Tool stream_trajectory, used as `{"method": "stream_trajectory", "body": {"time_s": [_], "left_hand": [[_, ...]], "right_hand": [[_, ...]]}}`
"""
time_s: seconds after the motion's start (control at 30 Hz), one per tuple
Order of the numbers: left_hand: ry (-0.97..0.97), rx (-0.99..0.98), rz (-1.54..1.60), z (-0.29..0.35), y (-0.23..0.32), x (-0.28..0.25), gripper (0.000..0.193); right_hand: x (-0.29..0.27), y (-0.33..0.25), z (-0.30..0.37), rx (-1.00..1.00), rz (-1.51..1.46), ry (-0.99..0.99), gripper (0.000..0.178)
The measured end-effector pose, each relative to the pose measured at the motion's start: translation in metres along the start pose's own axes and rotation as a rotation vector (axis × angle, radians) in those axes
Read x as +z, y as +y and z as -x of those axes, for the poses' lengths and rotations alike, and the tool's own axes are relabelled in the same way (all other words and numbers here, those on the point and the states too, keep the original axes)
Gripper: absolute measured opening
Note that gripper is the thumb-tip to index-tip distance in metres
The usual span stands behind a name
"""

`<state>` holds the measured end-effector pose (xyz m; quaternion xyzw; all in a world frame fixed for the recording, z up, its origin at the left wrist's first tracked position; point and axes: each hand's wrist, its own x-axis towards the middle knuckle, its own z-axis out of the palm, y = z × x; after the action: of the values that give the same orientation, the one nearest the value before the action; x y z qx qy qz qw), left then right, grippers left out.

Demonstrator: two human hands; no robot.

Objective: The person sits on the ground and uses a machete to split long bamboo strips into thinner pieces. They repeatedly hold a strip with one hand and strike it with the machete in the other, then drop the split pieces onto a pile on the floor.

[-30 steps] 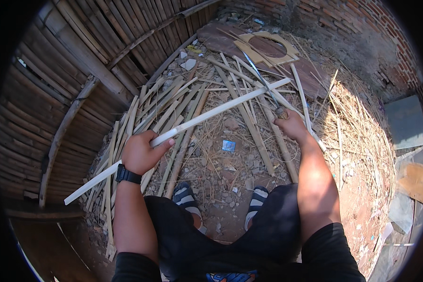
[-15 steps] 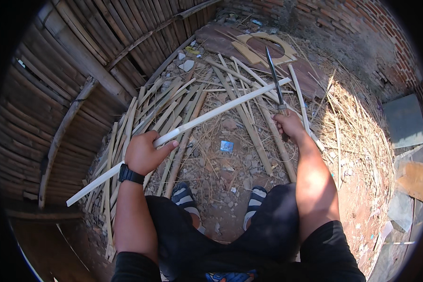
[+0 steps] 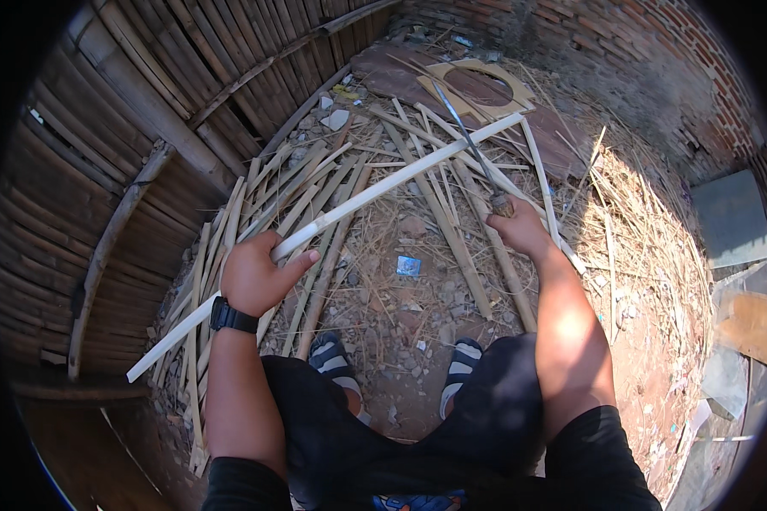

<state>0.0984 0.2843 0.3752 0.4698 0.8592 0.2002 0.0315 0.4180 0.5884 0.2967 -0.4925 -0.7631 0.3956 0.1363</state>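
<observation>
My left hand (image 3: 260,274) is closed around a long, pale bamboo strip (image 3: 383,186), which slants from the lower left up to the far right. My thumb lies along its near side. In my right hand (image 3: 520,228) is the handle of a long-bladed knife (image 3: 469,136). Its narrow blade points away and to the left, crossing the strip near the strip's far end. Whether the blade touches the strip, I cannot tell. My right fingers are wrapped round the handle, partly hidden behind the hand.
Many split bamboo strips (image 3: 315,192) lie on the littered ground ahead. A board with a round hole (image 3: 435,85) rests at the back. A slatted bamboo wall (image 3: 145,111) stands at left, a brick wall (image 3: 656,68) at the back right. Grey sheets (image 3: 733,220) lean at right.
The knife blade has tilted to the left, and my right hand has turned and shifted slightly left. The bamboo strip's far end has lifted away a little; my left hand keeps its hold.
</observation>
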Motion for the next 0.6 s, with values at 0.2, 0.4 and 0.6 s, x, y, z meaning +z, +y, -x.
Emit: {"method": "stream_trajectory", "body": {"time_s": [0.2,0.4,0.6], "left_hand": [[-0.043,-0.023,0.031,0.001,-0.004,0.000,0.062],[0.019,0.044,-0.025,0.005,-0.012,0.006,0.061],[-0.057,-0.023,0.060,0.001,-0.013,0.001,0.061]], "right_hand": [[0.008,-0.003,-0.002,-0.192,0.088,-0.090,0.045],[0.007,0.019,-0.004,0.116,-0.010,0.045,0.069],[0.020,0.009,-0.014,-0.299,0.153,-0.035,0.048]]}}
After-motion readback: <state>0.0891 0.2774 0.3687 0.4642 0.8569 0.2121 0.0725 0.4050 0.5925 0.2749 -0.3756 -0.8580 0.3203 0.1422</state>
